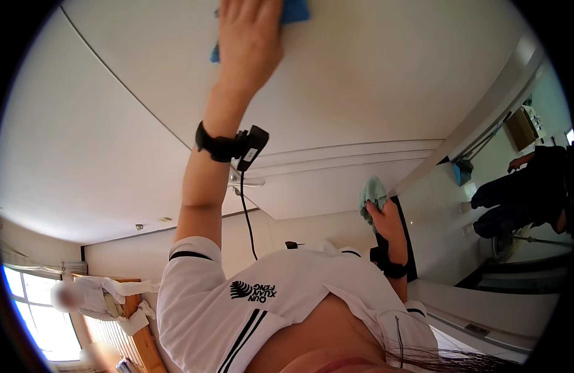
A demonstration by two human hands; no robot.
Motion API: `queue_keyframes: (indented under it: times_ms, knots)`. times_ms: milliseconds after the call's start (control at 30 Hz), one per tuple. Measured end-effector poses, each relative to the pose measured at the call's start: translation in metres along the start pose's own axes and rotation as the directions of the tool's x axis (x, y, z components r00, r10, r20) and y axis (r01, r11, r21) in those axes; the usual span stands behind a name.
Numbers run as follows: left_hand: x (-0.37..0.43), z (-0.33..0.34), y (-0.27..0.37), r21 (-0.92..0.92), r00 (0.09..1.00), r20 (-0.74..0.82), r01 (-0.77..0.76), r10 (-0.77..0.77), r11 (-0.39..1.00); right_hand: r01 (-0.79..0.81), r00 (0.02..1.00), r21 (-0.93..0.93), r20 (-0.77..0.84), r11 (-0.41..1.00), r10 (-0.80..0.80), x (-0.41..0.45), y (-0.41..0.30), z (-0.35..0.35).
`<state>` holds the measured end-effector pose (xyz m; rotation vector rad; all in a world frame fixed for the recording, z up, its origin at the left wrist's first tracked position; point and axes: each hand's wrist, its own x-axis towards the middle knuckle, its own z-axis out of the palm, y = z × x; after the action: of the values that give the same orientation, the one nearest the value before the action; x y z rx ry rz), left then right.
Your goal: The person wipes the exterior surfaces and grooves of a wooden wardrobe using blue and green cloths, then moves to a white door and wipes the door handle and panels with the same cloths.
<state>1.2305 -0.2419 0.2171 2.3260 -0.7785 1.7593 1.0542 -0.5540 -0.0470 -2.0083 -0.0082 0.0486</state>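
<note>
My left hand (252, 35) is raised to the top of the view, its fingertips cut off by the frame. It lies over a blue cloth (295, 10) against a white door panel (361, 79); the cloth shows on both sides of the hand. A black strap with a small device and a cable sits on that forearm. Lower and to the right, my right hand (387, 219) grips a crumpled pale green cloth (373, 193), held away from the panel. A metal lever handle (249, 182) shows on the door, between my arms.
At the far right stands a person in dark clothes (515, 196), near a blue dustpan (463, 171), a cardboard box (522, 128) and a long-handled tool. Another person in white (98, 298) is at the lower left, beside a wooden slatted piece of furniture (142, 345) and a bright window (44, 312).
</note>
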Motion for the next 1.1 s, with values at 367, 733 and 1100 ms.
queue_keyframes:
  times_ms: [367,733,1100]
  knots:
    - [-0.087,0.051,0.064,-0.108,0.746,0.361,-0.562,0.559,0.82,0.051,0.996,-0.018,-0.078,0.999,-0.053,-0.003,0.001,0.002]
    - [-0.038,0.047,-0.004,-0.106,0.999,0.003,-0.044,0.045,0.993,-0.019,0.981,-0.045,-0.191,0.999,0.01,-0.014,-0.005,0.007]
    - [-0.046,0.097,0.083,-0.158,0.932,0.154,-0.304,0.327,0.94,-0.139,0.976,0.002,-0.166,0.99,0.138,-0.012,-0.022,0.009]
